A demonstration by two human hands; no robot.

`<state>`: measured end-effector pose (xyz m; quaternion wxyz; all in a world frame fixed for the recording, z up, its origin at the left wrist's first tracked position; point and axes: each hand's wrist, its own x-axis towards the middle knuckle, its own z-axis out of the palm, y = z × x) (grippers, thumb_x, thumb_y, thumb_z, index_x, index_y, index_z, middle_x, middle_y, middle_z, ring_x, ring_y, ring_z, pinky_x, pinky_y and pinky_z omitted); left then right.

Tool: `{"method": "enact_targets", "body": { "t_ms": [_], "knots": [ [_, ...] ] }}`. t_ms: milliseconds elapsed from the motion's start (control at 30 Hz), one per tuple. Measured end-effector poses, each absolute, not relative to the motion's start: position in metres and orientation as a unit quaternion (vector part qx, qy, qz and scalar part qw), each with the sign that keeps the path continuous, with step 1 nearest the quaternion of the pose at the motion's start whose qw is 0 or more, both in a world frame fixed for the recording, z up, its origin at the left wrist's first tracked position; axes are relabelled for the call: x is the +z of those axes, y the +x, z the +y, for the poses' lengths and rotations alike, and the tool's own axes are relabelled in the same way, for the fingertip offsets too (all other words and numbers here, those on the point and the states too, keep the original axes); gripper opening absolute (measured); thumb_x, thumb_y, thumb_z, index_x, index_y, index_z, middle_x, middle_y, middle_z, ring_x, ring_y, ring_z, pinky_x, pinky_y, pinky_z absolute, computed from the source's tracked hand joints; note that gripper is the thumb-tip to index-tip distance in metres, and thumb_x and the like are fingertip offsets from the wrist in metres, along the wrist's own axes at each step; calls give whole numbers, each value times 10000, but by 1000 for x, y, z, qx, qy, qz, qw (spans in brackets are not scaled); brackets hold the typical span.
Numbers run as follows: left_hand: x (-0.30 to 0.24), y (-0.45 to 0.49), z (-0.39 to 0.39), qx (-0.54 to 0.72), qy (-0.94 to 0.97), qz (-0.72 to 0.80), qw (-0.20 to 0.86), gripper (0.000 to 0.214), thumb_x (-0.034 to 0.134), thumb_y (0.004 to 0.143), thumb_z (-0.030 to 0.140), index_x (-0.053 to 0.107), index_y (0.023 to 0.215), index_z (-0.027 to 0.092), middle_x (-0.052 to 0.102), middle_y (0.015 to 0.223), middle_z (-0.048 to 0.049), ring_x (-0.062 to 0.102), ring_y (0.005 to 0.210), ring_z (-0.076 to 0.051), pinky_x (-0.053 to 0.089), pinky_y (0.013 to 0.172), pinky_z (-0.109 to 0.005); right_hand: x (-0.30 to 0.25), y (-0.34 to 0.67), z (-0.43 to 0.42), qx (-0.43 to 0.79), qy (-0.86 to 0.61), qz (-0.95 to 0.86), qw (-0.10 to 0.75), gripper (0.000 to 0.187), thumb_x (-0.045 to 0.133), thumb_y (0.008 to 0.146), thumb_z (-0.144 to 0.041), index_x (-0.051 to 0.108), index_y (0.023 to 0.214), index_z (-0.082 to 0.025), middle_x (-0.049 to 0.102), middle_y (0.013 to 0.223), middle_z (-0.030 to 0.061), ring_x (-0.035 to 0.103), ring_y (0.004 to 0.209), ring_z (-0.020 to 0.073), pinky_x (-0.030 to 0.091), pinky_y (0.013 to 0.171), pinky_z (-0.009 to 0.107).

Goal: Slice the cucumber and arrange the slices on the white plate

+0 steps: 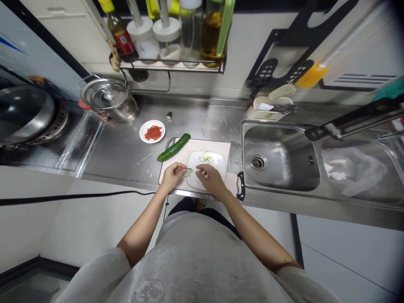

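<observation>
My left hand [172,176] pinches a thin cucumber slice [188,172] over the left edge of a white square plate [193,159]. My right hand [212,180] hovers above the plate with thumb and fingers drawn together; whether a slice is between them I cannot make out. Toward the plate's far side, several cucumber slices [206,158] lie in a curved, overlapping arrangement. The plate rests on a pale pink cutting board [221,146]. Across the board's far left corner lies a cucumber [174,148]. A black knife handle [241,185] shows at the board's right end.
Behind the board are a small plate [142,131] of chopped red pieces [153,133] and a cucumber end [169,115]. A lidded steel pot [121,107] and a pan [25,113] stand left. The sink [280,164] is right. A bottle rack [176,66] hangs above.
</observation>
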<state>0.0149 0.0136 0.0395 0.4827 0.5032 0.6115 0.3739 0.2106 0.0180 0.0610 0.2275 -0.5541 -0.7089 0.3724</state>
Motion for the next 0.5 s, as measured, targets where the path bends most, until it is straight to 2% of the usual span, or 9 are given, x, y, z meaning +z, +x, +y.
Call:
{"method": "enact_targets", "body": {
  "t_ms": [167, 267, 367, 500],
  "knots": [
    [57, 39, 19, 387, 486, 575, 533, 282, 697, 691, 403, 622, 828, 169, 599, 703, 3, 518, 638, -97, 417, 623, -221, 67, 208, 23, 365, -534, -715, 265, 156, 492, 891, -274, 625, 859, -198, 640, 841, 39, 551, 843, 177, 418, 805, 309],
    [62, 49, 16, 391, 421, 601, 555, 369, 654, 721, 511, 603, 857, 172, 569, 632, 18, 470, 550, -76, 374, 537, -200, 70, 217, 21, 347, -538, -717, 276, 182, 471, 909, -284, 628, 866, -203, 637, 843, 41, 550, 849, 180, 413, 813, 312],
    [66, 56, 14, 341, 331, 589, 654, 472, 563, 764, 606, 593, 938, 168, 579, 623, 5, 453, 490, -64, 299, 456, -179, 71, 228, 18, 329, -525, -734, 278, 210, 453, 929, -305, 639, 899, -213, 642, 870, 42, 546, 853, 180, 402, 844, 322],
    [70, 63, 14, 325, 268, 541, 728, 500, 721, 663, 469, 564, 1049, 191, 635, 784, -22, 543, 601, -73, 324, 492, -163, 70, 239, 15, 326, -513, -746, 274, 206, 459, 928, -301, 645, 909, -213, 642, 870, 39, 546, 830, 172, 400, 842, 319]
  ]
}}
